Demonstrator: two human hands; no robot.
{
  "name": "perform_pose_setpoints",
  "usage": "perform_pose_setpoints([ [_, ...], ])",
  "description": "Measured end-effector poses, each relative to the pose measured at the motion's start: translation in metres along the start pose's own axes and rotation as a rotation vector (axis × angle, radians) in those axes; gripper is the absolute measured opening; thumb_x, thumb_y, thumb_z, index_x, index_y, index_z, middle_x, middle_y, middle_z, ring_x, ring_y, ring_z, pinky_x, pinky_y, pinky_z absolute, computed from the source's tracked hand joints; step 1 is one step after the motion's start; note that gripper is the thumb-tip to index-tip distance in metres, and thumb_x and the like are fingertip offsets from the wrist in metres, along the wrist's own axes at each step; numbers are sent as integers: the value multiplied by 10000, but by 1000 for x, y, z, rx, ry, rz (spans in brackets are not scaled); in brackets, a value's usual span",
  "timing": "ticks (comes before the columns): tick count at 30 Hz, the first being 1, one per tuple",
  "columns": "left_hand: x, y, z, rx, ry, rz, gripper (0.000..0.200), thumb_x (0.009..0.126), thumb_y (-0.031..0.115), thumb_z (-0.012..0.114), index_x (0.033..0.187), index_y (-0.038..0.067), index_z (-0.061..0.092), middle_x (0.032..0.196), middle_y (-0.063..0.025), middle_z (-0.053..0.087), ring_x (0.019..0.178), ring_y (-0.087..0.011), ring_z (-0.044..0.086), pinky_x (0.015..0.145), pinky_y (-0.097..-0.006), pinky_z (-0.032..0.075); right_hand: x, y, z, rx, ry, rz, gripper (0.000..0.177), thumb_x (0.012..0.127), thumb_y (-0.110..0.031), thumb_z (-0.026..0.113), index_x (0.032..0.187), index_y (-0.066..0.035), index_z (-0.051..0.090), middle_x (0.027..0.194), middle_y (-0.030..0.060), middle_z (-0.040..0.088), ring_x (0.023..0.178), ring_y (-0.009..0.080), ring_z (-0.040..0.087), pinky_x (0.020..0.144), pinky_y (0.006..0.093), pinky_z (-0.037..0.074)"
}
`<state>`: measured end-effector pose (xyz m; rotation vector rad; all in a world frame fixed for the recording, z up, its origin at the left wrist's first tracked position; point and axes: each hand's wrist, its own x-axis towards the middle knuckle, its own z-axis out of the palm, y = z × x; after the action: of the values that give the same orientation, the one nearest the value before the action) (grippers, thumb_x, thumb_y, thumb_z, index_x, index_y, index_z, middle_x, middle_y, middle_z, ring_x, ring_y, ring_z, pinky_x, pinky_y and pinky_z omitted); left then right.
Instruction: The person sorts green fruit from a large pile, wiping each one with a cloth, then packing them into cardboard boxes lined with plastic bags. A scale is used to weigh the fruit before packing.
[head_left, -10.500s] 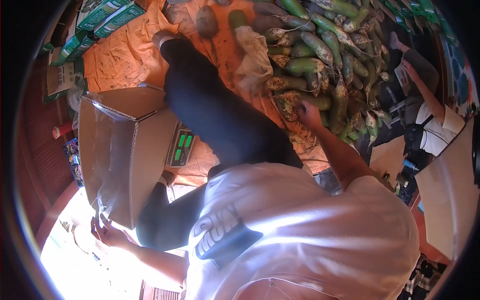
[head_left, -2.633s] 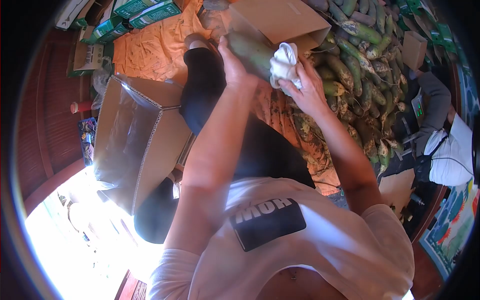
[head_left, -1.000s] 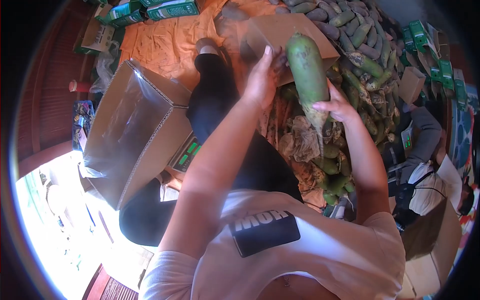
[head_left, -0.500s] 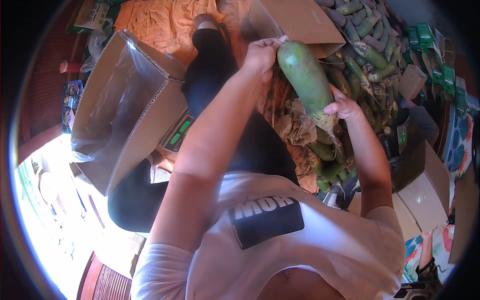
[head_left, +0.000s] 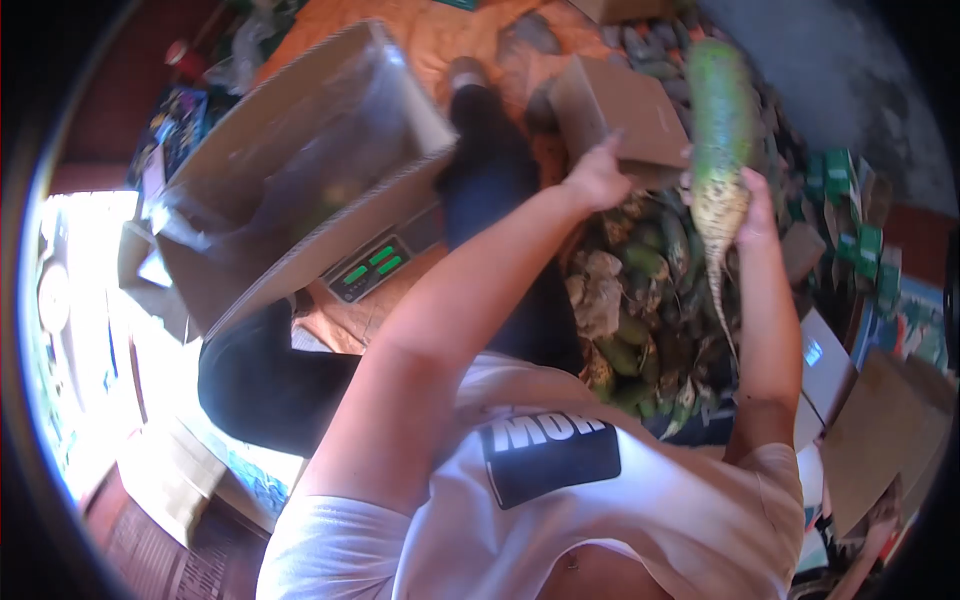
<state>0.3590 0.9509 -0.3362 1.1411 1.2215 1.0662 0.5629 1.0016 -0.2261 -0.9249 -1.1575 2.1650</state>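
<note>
My right hand (head_left: 752, 208) grips a long green radish (head_left: 722, 110) near its pale, rooty lower end and holds it upright, its thin root trailing down. My left hand (head_left: 598, 176) is off the radish, fingers apart and holding nothing, just in front of a small cardboard box (head_left: 622, 108). To the left stands a large cardboard box (head_left: 300, 170) lined with clear plastic. It rests on a scale (head_left: 372, 268) with green digits.
A pile of green radishes (head_left: 640, 335) and a crumpled cloth (head_left: 598, 300) lie below my hands on an orange sheet (head_left: 455, 35). My black trouser leg (head_left: 490, 170) runs between scale and pile. Green cartons (head_left: 862, 240) and flat cardboard (head_left: 880, 440) sit at the right.
My left hand has let go of the radish's top. My right hand has swung the radish up and to the right until it stands upright. The view has turned, bringing the lined box closer.
</note>
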Motion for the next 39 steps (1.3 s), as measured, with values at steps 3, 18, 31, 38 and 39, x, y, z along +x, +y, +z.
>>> perform_pose_setpoints([
  [3,-34,71,-60,68,92,210,450,805,139,626,1206,-41,531,1123,-221,606,1017,-294,612,886,-339,472,19,-63,7,-183,-19,116,722,803,-398,575,1328,48,358,1196,199,532,988,308,585,821,419,516],
  [18,-223,81,-358,1315,-113,-412,287,795,242,640,970,16,622,881,-135,640,961,-327,616,846,-489,469,202,-80,408,-1809,-886,-82,718,570,-204,680,1218,-1,446,935,145,624,804,233,624,698,334,495],
  [31,-264,61,-370,1432,-290,-115,139,774,147,589,820,137,720,799,-49,684,831,-252,665,816,-557,432,304,141,463,-2152,-1171,447,831,609,-287,747,1342,-76,417,1255,152,546,1139,294,544,921,385,464],
  [38,-256,79,-388,1092,-696,-412,255,806,135,572,1047,83,635,1057,-130,612,1172,-414,503,976,-660,313,334,231,400,-1862,-1130,-57,814,658,-206,738,1378,-112,369,1267,164,535,1194,313,493,999,380,403],
  [39,-255,81,-392,1083,-710,-401,249,804,132,575,1039,76,637,1074,-138,607,1178,-417,496,967,-625,348,338,249,379,-1868,-1088,-154,790,684,-222,723,1382,-120,367,1270,163,533,1190,320,496,998,383,405],
])
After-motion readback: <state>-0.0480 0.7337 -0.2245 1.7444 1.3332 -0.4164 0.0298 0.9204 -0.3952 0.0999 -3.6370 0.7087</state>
